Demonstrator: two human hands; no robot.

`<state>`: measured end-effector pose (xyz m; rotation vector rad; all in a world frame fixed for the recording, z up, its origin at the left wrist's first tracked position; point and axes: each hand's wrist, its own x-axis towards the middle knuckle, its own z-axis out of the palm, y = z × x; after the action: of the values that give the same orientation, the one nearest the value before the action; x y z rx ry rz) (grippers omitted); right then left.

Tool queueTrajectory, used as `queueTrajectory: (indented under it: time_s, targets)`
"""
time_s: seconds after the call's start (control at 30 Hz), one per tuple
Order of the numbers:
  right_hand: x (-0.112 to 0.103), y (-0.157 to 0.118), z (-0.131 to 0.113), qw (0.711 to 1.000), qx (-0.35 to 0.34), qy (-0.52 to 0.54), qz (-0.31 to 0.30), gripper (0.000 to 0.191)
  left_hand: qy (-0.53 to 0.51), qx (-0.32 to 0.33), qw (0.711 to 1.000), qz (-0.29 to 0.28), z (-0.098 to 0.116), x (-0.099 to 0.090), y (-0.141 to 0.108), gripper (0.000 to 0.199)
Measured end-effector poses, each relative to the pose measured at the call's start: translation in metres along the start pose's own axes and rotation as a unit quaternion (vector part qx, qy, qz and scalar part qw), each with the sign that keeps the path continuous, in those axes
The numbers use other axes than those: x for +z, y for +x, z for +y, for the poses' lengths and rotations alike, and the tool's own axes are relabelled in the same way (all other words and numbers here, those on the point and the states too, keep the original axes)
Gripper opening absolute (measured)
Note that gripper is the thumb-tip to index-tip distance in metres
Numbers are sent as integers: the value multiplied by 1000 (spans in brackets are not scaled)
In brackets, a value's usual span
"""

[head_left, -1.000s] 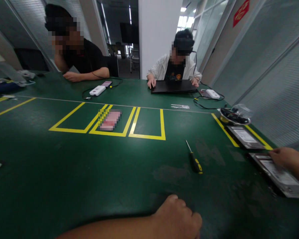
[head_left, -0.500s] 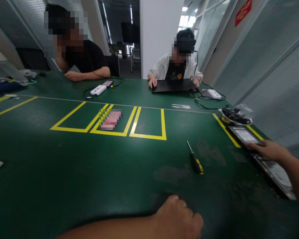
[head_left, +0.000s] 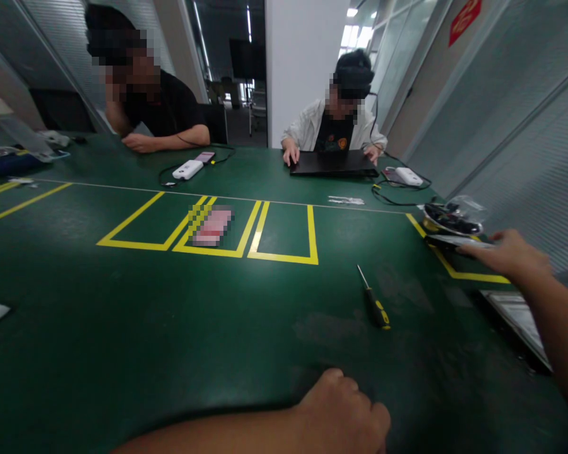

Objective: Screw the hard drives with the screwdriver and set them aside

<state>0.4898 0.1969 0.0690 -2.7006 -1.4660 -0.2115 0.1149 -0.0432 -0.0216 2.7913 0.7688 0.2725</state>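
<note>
My right hand [head_left: 515,255] grips a flat hard drive [head_left: 454,242] by its near end. The drive is tilted, seen almost edge-on, above a yellow-taped area at the table's right side. Below my right wrist lies a second flat drive [head_left: 514,315] with a dark rim and a pale face, partly covered by the forearm. My left hand [head_left: 343,410] rests on the green table [head_left: 170,353] as a closed fist; nothing shows in it. Ahead of that fist lies a screwdriver [head_left: 377,309] with a black and yellow handle, its tip pointing away.
A bowl of dark parts [head_left: 449,217] stands beyond my right hand. Yellow tape [head_left: 284,257] marks several boxes, one holding a pink blurred object [head_left: 213,227]. Across the table, one person handles a black laptop [head_left: 334,164]; another leans near a white power bank [head_left: 188,169].
My right hand has lifted the hard drive and tilted it, moving slightly away from me, baring the tape beneath. My left fist stays on the table.
</note>
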Motion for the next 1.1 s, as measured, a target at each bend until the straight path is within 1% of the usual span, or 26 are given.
queueTrajectory:
  time_s: [0.03, 0.07, 0.1, 0.13, 0.23, 0.3, 0.37, 0.43, 0.47, 0.53, 0.6, 0.67, 0.7, 0.77, 0.87, 0.93, 1.0, 1.1]
  targets:
    - [-12, -7, -10, 1000, 12, 14, -24, 85, 1, 0, 1000, 9, 1, 0, -1, 26]
    - [-25, -16, -20, 999, 4, 25, -41, 87, 2, -2, 1000, 14, 1, 0, -2, 27]
    - [-36, -27, -31, 998, -29, 30, -45, 86, 3, -5, 1000, 19, 2, 0, -3, 28]
    - [-48, -41, -41, 997, -61, 21, -32, 86, 3, -9, 1000, 23, 3, -2, -4, 28]
    - [-75, -96, -74, 982, -187, -5, 1, 76, 2, -17, 999, 30, 5, -8, -7, 26]
    - [-86, -137, -97, 967, -253, 0, -1, 68, 1, -16, 999, 34, 5, -11, -9, 26]
    - [-89, -178, -119, 947, -320, 17, -19, 59, 6, 7, 999, 42, 6, -11, -11, 25]
    - [-84, -214, -138, 924, -380, 19, -27, 55, 9, 66, 996, 57, 7, -9, -14, 23]
    - [-79, -229, -146, 917, -396, 21, -33, 55, 9, 101, 993, 66, 8, -8, -16, 23]
    - [-66, -257, -158, 905, -423, 27, -44, 61, 6, 162, 983, 82, 10, -7, -19, 26]
    - [-53, -280, -164, 900, -433, 38, -41, 63, 0, 200, 976, 88, 10, -10, -23, 29]
    - [-42, -300, -168, 904, -424, 43, -44, 61, -9, 230, 970, 78, 9, -14, -28, 29]
    - [-36, -309, -169, 906, -418, 46, -44, 63, -17, 244, 966, 79, 8, -16, -30, 29]
    - [-25, -324, -171, 908, -415, 51, -39, 72, -31, 244, 965, 95, 6, -20, -35, 33]
    - [-10, -343, -175, 914, -402, 52, -28, 83, -33, 238, 967, 87, 5, -22, -40, 39]
    - [-3, -353, -177, 913, -403, 60, -31, 88, -34, 238, 967, 87, 5, -20, -42, 38]
    - [-1, -362, -178, 913, -401, 64, -42, 91, -33, 236, 967, 93, 7, -18, -43, 35]
    - [-8, -368, -172, 917, -389, 60, -61, 87, -34, 239, 965, 103, 8, -13, -44, 35]
